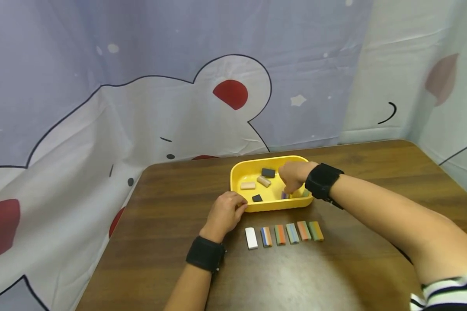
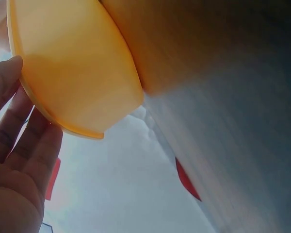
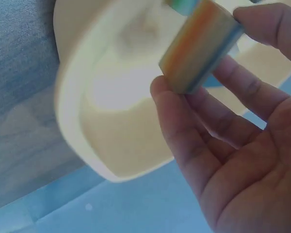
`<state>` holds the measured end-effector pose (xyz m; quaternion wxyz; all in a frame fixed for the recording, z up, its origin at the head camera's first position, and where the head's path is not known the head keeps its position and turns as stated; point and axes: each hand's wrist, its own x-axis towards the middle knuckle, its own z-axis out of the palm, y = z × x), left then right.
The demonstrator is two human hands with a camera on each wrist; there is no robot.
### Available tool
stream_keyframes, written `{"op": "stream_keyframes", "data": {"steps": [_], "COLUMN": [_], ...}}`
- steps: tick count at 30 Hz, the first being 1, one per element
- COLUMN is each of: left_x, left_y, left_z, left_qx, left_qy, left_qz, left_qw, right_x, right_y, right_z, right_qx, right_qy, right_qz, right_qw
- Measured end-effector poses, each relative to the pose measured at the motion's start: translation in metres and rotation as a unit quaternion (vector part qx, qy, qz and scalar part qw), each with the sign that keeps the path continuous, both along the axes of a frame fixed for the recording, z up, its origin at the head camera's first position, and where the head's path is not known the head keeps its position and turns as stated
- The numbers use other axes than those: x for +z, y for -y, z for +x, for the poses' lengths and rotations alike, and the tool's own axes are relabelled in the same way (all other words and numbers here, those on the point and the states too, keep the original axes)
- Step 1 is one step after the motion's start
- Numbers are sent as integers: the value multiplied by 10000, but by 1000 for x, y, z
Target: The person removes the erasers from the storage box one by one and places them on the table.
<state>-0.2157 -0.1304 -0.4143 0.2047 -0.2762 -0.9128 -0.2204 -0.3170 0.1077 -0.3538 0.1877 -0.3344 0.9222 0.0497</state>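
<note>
A yellow tray (image 1: 274, 206) with rounded corners stands near the far side of the table. My left hand (image 1: 226, 211) pinches its rim at the near left corner, thumb and fingertips on the edge in the left wrist view. My right hand (image 1: 293, 175) reaches over the tray's right part. In the right wrist view, its thumb and fingers hold a small block with orange, beige and blue stripes (image 3: 199, 48). The tray also holds black blocks (image 1: 268, 172), beige blocks (image 1: 247, 185), a purple piece (image 1: 283, 195) and a greenish piece (image 1: 305, 193), partly hidden by the right hand.
In front of the tray, a white block (image 1: 251, 238) and several striped blocks (image 1: 292, 233) lie in a spaced row on the brown wooden table (image 1: 171, 207). A patterned cloth (image 1: 171, 116) hangs behind the table's far edge and around its sides.
</note>
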Motion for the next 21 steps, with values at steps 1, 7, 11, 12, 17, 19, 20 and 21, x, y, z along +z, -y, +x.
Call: {"op": "stream_keyframes", "data": {"steps": [1, 7, 11, 12, 17, 19, 20, 21], "left_x": [0, -1, -2, -2, 0, 2, 2, 3], "left_y": [0, 0, 1, 1, 4, 5, 6, 6], "left_z": [0, -1, -2, -3, -4, -4, -4, -4], "left_qx": [17, 60, 38, 39, 81, 102, 111, 120], "left_qy": [15, 90, 104, 108, 135, 160, 173, 182], "left_qz": [0, -14, -40, -44, 4, 37, 46, 50], "left_qw": [10000, 9999, 9999, 9999, 9999, 9998, 9998, 9997], "right_x": [3, 18, 22, 23, 27, 29, 29, 29], "right_y": [-1, -13, -22, -24, -35, -41, -44, -47], "right_z": [1, 10, 20, 23, 39, 46, 49, 52], "right_qx": [17, 316, 659, 705, 717, 704, 725, 766], "right_qy": [6, 106, 226, 243, 182, 141, 114, 94], "right_qz": [-72, -427, -730, -833, -1297, -1398, -1471, -1574], "right_qw": [10000, 9985, 9949, 9937, 9888, 9876, 9864, 9845]}}
